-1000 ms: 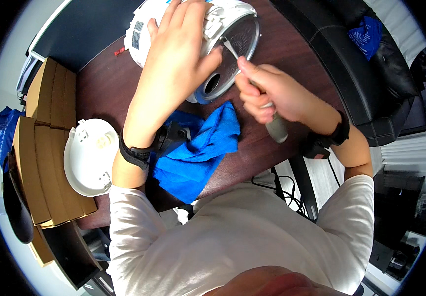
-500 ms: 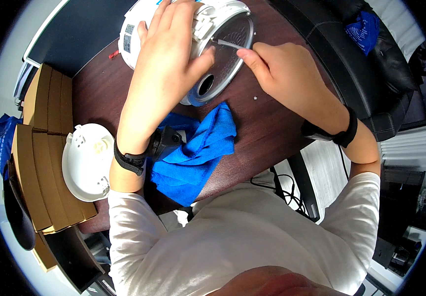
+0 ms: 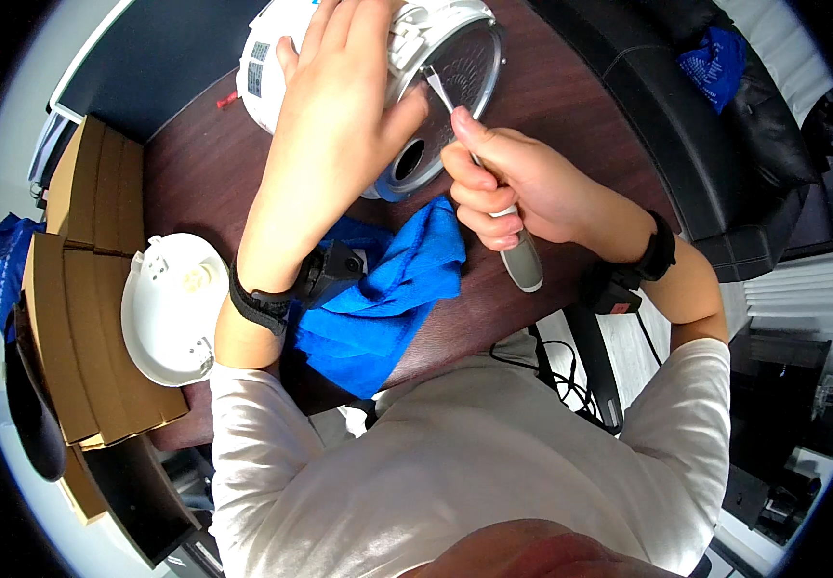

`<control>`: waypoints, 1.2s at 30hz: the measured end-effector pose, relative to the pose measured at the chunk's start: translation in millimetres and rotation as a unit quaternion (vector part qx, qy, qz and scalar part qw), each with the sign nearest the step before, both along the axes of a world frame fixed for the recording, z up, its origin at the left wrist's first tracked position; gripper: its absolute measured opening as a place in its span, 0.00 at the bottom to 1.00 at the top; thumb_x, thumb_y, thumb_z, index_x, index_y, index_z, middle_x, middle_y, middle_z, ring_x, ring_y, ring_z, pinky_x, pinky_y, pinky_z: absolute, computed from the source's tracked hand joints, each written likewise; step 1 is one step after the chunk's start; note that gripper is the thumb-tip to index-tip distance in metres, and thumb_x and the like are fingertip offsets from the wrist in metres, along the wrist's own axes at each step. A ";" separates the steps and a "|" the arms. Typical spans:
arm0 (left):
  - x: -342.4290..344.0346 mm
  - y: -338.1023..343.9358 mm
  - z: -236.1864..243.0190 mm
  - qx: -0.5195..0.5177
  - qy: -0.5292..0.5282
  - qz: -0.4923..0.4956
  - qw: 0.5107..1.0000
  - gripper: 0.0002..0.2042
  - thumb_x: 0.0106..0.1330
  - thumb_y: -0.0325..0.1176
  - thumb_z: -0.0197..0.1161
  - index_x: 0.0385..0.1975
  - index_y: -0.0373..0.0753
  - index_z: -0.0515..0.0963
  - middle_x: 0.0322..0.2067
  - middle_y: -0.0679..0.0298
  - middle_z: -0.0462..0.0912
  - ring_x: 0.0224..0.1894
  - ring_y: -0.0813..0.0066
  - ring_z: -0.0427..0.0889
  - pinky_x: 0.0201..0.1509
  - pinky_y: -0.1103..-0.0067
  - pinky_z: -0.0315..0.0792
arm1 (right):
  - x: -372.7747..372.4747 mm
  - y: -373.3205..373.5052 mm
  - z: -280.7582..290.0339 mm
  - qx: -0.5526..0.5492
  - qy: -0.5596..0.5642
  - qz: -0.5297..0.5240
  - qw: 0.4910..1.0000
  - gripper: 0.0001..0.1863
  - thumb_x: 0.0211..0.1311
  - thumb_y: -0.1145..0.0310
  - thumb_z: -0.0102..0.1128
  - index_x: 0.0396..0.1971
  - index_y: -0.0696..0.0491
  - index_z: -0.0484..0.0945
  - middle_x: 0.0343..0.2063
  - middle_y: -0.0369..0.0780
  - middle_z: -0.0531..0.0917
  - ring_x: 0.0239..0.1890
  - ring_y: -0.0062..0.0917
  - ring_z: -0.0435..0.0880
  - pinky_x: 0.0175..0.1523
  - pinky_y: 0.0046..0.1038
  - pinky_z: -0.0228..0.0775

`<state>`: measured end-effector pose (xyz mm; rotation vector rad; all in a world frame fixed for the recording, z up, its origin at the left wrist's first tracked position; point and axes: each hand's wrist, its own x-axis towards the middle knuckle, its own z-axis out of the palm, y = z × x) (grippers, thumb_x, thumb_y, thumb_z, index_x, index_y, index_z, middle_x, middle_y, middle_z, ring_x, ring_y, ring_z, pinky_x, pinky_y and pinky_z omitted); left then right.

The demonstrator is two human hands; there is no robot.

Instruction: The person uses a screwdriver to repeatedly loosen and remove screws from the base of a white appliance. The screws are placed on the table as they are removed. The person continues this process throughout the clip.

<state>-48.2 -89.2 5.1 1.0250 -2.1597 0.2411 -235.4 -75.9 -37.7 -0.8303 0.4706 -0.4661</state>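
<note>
A round white appliance (image 3: pixel 264 96) stands tilted on the table, a dark ridged disc (image 3: pixel 464 82) with a clear rim and an oval hole facing right. My left hand (image 3: pixel 339 116) lies across its body with fingers stretched out and the thumb toward the disc. My right hand (image 3: pixel 522 188) is closed round a slim tool (image 3: pixel 524 265) with a grey-and-white handle. Its pale flared tip (image 3: pixel 437 85) points up toward the disc's upper left edge, close to my left thumb; whether it touches, I cannot tell. A crumpled blue cloth (image 3: pixel 387 308) lies below the appliance, beside my left wrist.
A white oval cover (image 3: pixel 171 308) rests at the left against cardboard boxes (image 3: pixel 98 337). A small red object (image 3: pixel 227 100) lies beyond the appliance. A dark panel (image 3: pixel 166 58) stands at the far left. To the right is a black leather chair (image 3: pixel 686 164) with a blue bag (image 3: pixel 715 69).
My right hand has swung down and toward me, turning the tool steeper, so its handle now shows below the fist. My left hand and the appliance have shifted slightly right in view.
</note>
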 end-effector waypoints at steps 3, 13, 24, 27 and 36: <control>2.9 1.8 0.2 0.011 0.011 -0.010 1.000 0.29 0.54 0.29 0.64 0.57 0.37 0.65 0.50 0.52 0.73 0.56 0.51 0.71 0.61 0.59 0.58 | -11.9 -5.3 11.0 -0.201 0.182 -0.048 0.961 0.28 0.71 0.43 0.38 0.14 0.47 0.63 0.07 0.27 0.60 0.08 0.13 0.59 0.13 0.19 0.53; 1.9 1.9 1.4 0.006 -0.006 -0.009 1.000 0.28 0.55 0.31 0.64 0.57 0.37 0.65 0.50 0.52 0.72 0.57 0.52 0.71 0.62 0.61 0.57 | -21.9 -13.8 25.8 -0.753 0.440 -0.251 0.420 0.23 0.64 0.53 0.55 0.13 0.53 0.75 0.09 0.46 0.74 0.14 0.40 0.77 0.18 0.36 0.66; 2.2 -1.0 0.3 -0.016 -0.009 -0.009 1.000 0.28 0.54 0.31 0.64 0.57 0.35 0.65 0.50 0.51 0.73 0.56 0.52 0.71 0.62 0.63 0.57 | -23.6 -13.8 22.7 -0.752 0.451 -0.256 0.408 0.23 0.62 0.52 0.56 0.12 0.50 0.73 0.09 0.44 0.74 0.15 0.39 0.77 0.20 0.36 0.66; 1.8 0.2 1.3 0.003 -0.007 -0.008 1.000 0.28 0.54 0.31 0.64 0.57 0.36 0.65 0.50 0.51 0.73 0.56 0.52 0.71 0.62 0.62 0.57 | -23.6 -14.9 25.1 -0.754 0.449 -0.247 0.411 0.23 0.62 0.52 0.55 0.12 0.50 0.74 0.09 0.44 0.74 0.15 0.39 0.77 0.20 0.37 0.66; 1.3 0.9 -3.2 0.008 -0.005 0.016 1.000 0.28 0.55 0.30 0.63 0.58 0.39 0.64 0.52 0.54 0.72 0.57 0.51 0.71 0.61 0.56 0.58 | -20.4 -16.0 22.9 -0.695 0.422 -0.209 0.543 0.26 0.66 0.49 0.50 0.13 0.51 0.74 0.10 0.45 0.74 0.13 0.35 0.76 0.20 0.35 0.67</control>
